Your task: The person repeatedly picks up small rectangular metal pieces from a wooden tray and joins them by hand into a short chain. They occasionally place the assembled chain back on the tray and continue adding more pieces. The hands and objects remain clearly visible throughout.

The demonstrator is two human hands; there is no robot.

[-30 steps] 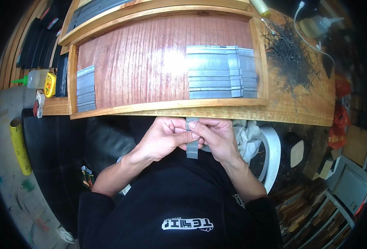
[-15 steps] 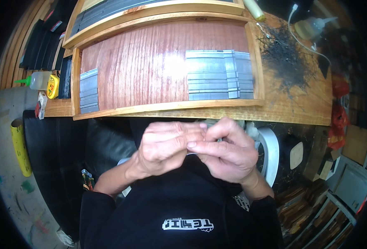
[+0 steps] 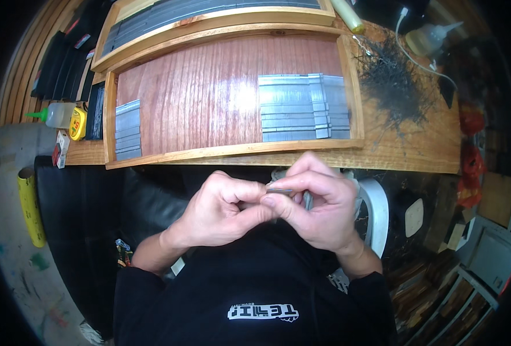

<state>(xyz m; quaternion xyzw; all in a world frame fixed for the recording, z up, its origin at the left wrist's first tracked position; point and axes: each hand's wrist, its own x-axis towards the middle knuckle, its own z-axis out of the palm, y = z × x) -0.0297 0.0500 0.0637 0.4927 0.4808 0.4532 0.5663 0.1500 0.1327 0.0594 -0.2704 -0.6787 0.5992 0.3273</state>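
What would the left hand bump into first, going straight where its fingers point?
Likely the thin strip pinched in the right hand; the left hand is so close that contact is hard to judge.

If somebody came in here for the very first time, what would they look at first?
Probably the big wooden tray at the top middle, with a bright glare inside and grey strips toward both ends. Next, the left hand and right hand close together below it, a thin grey piece between them. Then the messy heap of dark strands on the table, right of the tray.
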